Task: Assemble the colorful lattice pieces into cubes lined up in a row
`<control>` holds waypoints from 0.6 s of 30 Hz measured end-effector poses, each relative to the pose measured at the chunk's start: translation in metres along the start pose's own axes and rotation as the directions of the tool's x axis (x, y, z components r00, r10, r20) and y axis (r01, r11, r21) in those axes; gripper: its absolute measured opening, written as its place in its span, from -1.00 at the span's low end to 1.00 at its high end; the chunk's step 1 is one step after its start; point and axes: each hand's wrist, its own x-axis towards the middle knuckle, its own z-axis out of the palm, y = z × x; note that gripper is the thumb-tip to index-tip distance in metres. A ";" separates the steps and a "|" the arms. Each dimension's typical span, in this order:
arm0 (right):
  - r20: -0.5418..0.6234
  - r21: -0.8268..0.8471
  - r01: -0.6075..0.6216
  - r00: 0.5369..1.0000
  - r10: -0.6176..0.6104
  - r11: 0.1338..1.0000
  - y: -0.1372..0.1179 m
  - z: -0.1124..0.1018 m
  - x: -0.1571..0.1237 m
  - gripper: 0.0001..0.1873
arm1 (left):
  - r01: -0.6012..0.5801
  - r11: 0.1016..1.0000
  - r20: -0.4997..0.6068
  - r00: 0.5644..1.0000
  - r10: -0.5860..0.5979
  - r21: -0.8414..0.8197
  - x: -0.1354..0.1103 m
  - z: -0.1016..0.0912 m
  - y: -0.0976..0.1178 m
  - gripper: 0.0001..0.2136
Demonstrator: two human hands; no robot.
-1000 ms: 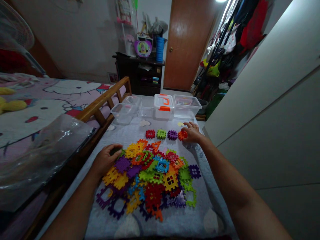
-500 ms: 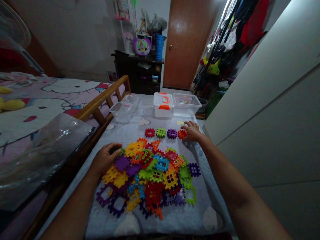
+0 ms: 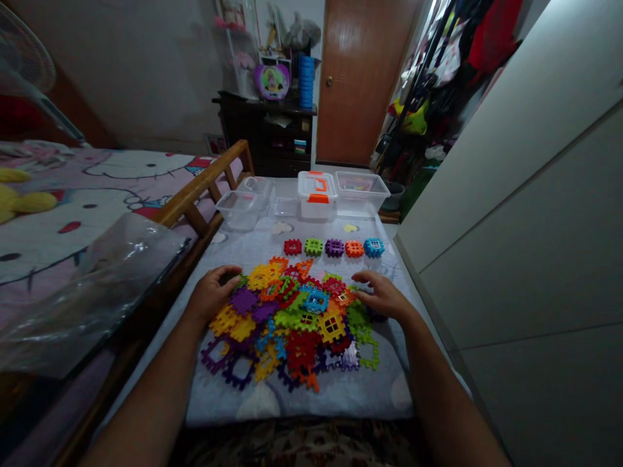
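Note:
A heap of interlocking plastic building pieces in several colours, with a yellow window piece (image 3: 331, 325) near its middle, lies on the cloth-covered table. My left hand (image 3: 213, 293) rests at the heap's left edge, thumb and fingers apart, near a purple piece (image 3: 244, 300). Over the right edge is my right hand (image 3: 382, 295), its fingers apart and nothing visible in them. Behind the heap runs a row of blocks: a red block (image 3: 293, 247), a green block (image 3: 314, 247), a purple block (image 3: 335, 248), an orange block (image 3: 354, 249) and a blue block (image 3: 374, 247).
At the table's far end stand a lidded box with orange clips (image 3: 317, 198), an open clear bin (image 3: 363, 194) and more clear containers (image 3: 239, 211). A wooden bed rail (image 3: 195, 194) and plastic bag (image 3: 97, 285) lie left. A white cabinet (image 3: 525, 227) flanks the right.
My right hand has left the far row and come back to the heap's right side. A blue block now shows at the row's right end. My left hand stays at the heap.

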 end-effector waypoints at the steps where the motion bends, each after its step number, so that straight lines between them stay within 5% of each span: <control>1: -0.003 0.004 0.018 1.000 -0.018 1.000 -0.001 0.005 0.000 -0.63 | -0.004 1.000 -0.003 1.000 0.004 -0.003 0.000 0.000 0.000 -0.57; 6: -0.029 -0.005 0.112 0.993 -0.112 0.994 -0.005 0.022 0.009 -0.57 | -0.004 1.000 -0.015 1.000 0.004 -0.016 0.000 0.000 0.004 -0.57; 13: 0.062 -0.054 0.059 0.996 -0.056 0.997 -0.015 0.032 0.012 -0.36 | -0.002 1.000 -0.019 1.000 0.001 -0.020 -0.001 0.000 0.007 -0.59; 18: 0.054 -0.106 0.089 0.995 -0.084 0.990 -0.018 0.034 0.014 -0.50 | 0.007 1.000 -0.013 1.000 -0.008 -0.026 -0.002 0.000 0.009 -0.57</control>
